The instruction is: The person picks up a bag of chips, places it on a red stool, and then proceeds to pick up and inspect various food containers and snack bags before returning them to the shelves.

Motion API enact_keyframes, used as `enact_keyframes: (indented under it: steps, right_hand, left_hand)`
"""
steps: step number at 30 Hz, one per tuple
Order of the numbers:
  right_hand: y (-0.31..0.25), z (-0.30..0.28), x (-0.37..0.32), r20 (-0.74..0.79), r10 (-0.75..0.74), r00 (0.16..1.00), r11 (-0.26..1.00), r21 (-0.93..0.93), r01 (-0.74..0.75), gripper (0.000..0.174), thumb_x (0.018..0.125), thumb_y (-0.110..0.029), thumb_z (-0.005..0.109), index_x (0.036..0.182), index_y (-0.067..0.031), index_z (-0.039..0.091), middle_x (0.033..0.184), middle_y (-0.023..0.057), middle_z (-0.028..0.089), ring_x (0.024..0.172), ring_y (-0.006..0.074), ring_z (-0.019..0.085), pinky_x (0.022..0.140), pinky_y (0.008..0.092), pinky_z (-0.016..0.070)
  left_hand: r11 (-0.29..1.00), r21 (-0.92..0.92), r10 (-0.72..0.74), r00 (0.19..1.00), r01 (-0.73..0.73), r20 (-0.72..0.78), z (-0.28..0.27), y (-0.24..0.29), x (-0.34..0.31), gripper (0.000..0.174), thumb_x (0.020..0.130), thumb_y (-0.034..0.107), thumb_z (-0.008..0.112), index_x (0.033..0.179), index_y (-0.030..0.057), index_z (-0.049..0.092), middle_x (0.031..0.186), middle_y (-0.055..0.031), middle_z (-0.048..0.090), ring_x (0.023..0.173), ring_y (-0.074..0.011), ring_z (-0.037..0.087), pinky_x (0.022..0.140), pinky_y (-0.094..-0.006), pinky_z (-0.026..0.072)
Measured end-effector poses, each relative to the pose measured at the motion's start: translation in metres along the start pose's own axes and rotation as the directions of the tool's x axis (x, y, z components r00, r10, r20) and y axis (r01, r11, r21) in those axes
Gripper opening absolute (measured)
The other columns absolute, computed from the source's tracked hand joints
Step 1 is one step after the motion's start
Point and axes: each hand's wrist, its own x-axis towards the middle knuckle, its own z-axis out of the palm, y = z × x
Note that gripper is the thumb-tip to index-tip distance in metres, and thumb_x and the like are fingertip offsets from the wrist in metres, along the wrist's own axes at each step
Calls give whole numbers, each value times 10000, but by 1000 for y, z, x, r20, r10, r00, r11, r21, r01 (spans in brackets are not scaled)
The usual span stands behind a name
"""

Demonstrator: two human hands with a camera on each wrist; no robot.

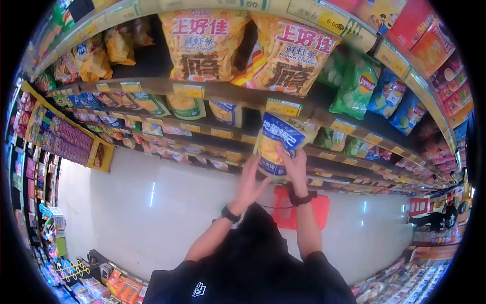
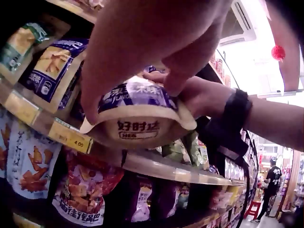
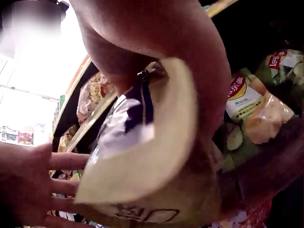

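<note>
A blue and cream snack bag is held upright before the shelves. My right hand grips its right side, one finger lying across the front. On the left, my left hand has its fingers extended along the bag's edge. The left wrist view shows the bag's bottom, with my left hand above it and my right hand behind at the right. In the right wrist view, my left hand's spread fingers reach to the bag, while my right hand covers its far side.
Large prawn cracker bags stand on the upper shelf, with green chip bags to their right. Price tags line the shelf edge. A red basket is below my right forearm. Someone in black stands down the aisle.
</note>
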Motion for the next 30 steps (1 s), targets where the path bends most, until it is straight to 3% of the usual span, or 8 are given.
enact_keyframes:
  steps: [5, 8, 14, 16, 20, 26, 29, 30]
  right_hand:
    - [10, 29, 67, -56, -177, 983, 983, 41, 179, 288, 854, -202, 714, 1043, 9, 657, 900, 94, 702, 813, 154, 643, 732, 303, 500]
    - [49, 25, 108, 217, 27, 976, 999, -40, -18, 329, 874, -215, 684, 1116, 2, 629, 961, 90, 706, 842, 182, 660, 751, 314, 507]
    - [72, 61, 131, 197, -105, 975, 955, -253, 154, 408, 922, -217, 612, 1282, -43, 531, 1283, 146, 587, 1198, 264, 532, 993, 363, 420]
    - [82, 63, 132, 172, -73, 982, 988, -119, 95, 385, 934, -205, 594, 1277, -41, 531, 1290, 148, 580, 1208, 266, 524, 993, 367, 423]
    - [96, 57, 131, 244, -98, 965, 924, -337, 179, 380, 944, -227, 560, 1277, -46, 534, 1300, 171, 568, 1208, 295, 521, 988, 385, 427]
    - [72, 51, 108, 302, -58, 952, 973, -198, 122, 400, 930, -248, 581, 1275, -52, 535, 1249, 189, 587, 1169, 335, 538, 963, 402, 442]
    - [42, 49, 55, -109, -303, 947, 934, -232, 272, 334, 915, -194, 600, 1209, -37, 587, 1146, 187, 626, 1099, 362, 566, 917, 389, 470]
    - [44, 45, 36, -101, -279, 955, 944, -210, 253, 305, 908, -172, 602, 1175, -25, 598, 1149, 192, 624, 1112, 360, 561, 923, 389, 462]
  left_hand:
    - [1000, -21, -5, 999, 6, 32, 9, -7, 52, 761, 828, 210, 714, 1435, -9, 310, 1452, -259, 339, 1348, -404, 341, 1105, -447, 306]
    - [999, -13, -52, 998, 53, 23, 6, -17, 79, 774, 831, 221, 710, 1442, -9, 295, 1458, -267, 323, 1355, -413, 328, 1111, -446, 297]
    - [993, 106, 43, 999, -43, 8, -1, -38, 115, 815, 839, 244, 701, 1465, -10, 245, 1462, -291, 293, 1361, -431, 305, 1118, -439, 285]
    - [994, 108, -19, 999, 14, 45, 1, -43, 119, 831, 843, 251, 697, 1475, -9, 224, 1475, -290, 269, 1369, -425, 296, 1120, -437, 280]
    - [990, 143, -14, 997, 3, 76, 5, -50, 115, 849, 845, 247, 696, 1492, 8, 202, 1495, -289, 227, 1383, -413, 280, 1110, -429, 301]
    - [998, 65, -8, 995, 2, 100, -3, -51, 110, 790, 848, 199, 693, 1485, 38, 255, 1517, -236, 234, 1372, -358, 334, 1029, -399, 414]
    - [990, -120, -63, 994, 74, 90, -13, -44, 92, 740, 847, 163, 691, 1462, 32, 300, 1502, -209, 291, 1331, -326, 397, 982, -397, 454]
    - [996, -68, -49, 994, 55, 93, -16, -48, 81, 714, 847, 155, 691, 1446, 31, 324, 1493, -201, 312, 1310, -322, 420, 970, -398, 462]
